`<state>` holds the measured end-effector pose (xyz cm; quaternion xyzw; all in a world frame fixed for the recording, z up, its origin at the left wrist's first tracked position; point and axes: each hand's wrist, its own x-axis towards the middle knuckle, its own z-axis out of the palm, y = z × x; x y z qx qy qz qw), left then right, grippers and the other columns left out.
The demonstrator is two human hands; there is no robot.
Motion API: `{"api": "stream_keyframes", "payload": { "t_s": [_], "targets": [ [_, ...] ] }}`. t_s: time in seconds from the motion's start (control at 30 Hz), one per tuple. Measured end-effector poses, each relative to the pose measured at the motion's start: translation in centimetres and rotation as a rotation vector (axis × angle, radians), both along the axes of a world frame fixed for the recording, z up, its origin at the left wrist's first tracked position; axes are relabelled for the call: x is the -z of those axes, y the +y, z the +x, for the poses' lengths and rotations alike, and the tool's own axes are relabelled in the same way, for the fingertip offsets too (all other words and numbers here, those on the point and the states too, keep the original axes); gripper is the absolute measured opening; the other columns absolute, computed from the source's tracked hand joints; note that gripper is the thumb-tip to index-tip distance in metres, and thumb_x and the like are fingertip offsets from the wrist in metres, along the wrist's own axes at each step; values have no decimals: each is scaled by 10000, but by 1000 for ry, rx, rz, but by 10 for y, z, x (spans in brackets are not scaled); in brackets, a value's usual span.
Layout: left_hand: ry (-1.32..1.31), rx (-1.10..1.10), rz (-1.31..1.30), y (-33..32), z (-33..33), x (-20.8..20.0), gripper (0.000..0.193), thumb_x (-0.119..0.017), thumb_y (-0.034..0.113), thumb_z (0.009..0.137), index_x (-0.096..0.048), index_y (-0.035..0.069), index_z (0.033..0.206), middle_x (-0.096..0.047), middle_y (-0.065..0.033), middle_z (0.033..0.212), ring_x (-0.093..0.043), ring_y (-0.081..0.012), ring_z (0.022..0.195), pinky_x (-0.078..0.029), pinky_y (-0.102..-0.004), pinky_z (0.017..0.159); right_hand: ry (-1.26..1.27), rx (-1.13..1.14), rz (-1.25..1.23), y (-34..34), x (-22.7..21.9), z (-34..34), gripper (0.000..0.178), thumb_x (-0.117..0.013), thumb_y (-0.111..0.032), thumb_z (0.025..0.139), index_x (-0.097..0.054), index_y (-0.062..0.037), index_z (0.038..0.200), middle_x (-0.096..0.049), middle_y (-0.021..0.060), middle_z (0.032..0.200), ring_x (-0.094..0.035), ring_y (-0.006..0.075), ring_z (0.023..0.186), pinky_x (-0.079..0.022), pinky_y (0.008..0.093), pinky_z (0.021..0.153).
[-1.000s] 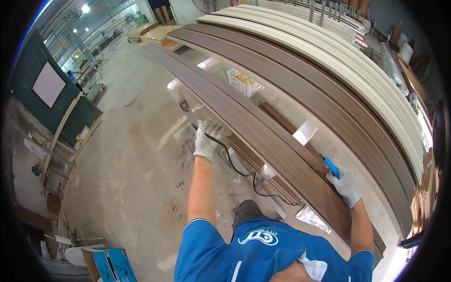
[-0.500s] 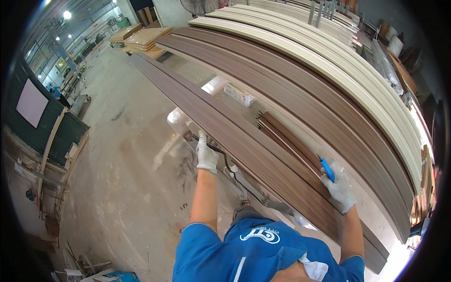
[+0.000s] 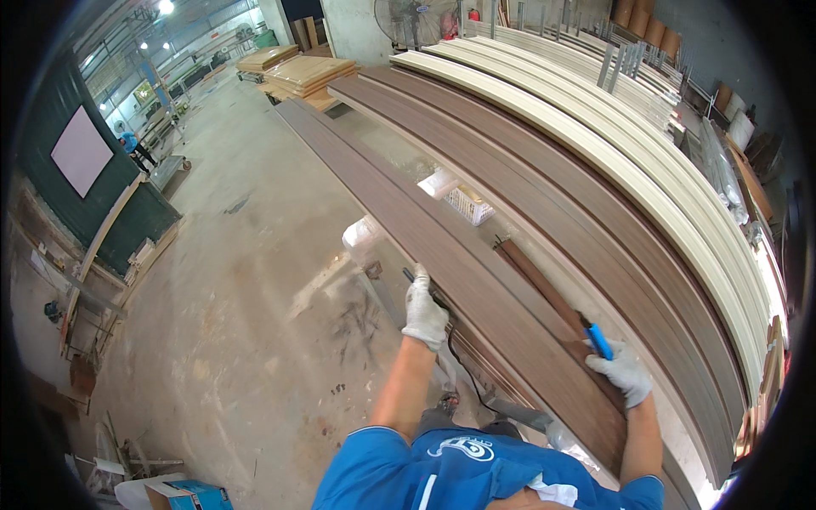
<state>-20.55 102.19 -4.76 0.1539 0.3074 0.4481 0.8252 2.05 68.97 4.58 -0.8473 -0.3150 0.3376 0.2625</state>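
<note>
A gloved right hand [image 3: 625, 374] grips a blue-handled tool [image 3: 601, 341] beside a brown board [image 3: 476, 280]; the gloved left hand [image 3: 425, 311] is at the board's opposite edge, by a black cord [image 3: 464, 364]. Cream boards [image 3: 586, 110] lie beyond.

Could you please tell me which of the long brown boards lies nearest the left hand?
The leftmost brown board: its outer edge runs beside the gloved left hand, while the other brown boards lie farther right.

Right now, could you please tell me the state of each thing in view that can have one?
Near panel: lying flat.
Blue tool: held, dark tip showing.
Right hand: gloved, closed around the blue tool.
Left hand: gloved, at the near panel's edge; grip unclear.
Black cord: slack, hanging.
Ceiling lamp: lit.
Fan: running unclear.
</note>
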Motion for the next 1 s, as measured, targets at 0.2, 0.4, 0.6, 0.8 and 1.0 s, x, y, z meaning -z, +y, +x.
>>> {"api": "stream_keyframes", "payload": {
  "t_s": [0.2, 0.4, 0.6, 0.8, 1.0],
  "targets": [
    [-37, 121, 103, -28, 40, -27, 389, -614, 477, 1048, -633, 117, 1194, -686, -9, 1048, -671, -142, 882, -594, -327, 729, 47, 81, 140, -36, -57, 40, 403, -800, -161, 871, -715, -7, 1233, -645, -27, 953, -580, 95, 883, -483, 286, 852],
    [27, 250, 183, -25, 89, -45, 417, -573, 481, 1062, -619, 104, 1234, -716, -52, 1084, -734, -206, 886, -652, -368, 714, -11, 12, 219, -51, -71, 98, 462, -801, -189, 852, -701, 25, 1249, -650, -4, 975, -575, 107, 895, -467, 292, 873],
    [106, 299, 143, -27, 143, -40, 466, -570, 523, 1050, -593, 108, 1262, -691, -69, 1146, -716, -232, 987, -648, -437, 821, -27, -25, 229, -65, -54, 148, 496, -801, -221, 841, -695, 41, 1248, -639, -6, 942, -573, 111, 889, -463, 288, 856],
    [153, 299, 202, -32, 189, -20, 527, -544, 563, 1050, -585, 91, 1280, -678, -100, 1180, -701, -268, 1023, -621, -490, 895, -18, -17, 221, -80, -50, 185, 352, -793, -220, 856, -701, 8, 1108, -589, -40, 880, -525, 94, 833, -445, 284, 795],
    [219, 435, 247, -39, 206, -19, 597, -512, 597, 1048, -586, 49, 1272, -680, -167, 1191, -713, -347, 1061, -608, -538, 931, -15, -50, 181, -85, -44, 213, 257, -802, -231, 869, -648, -39, 941, -520, -71, 810, -455, 69, 778, -407, 273, 708]
  ]
}}
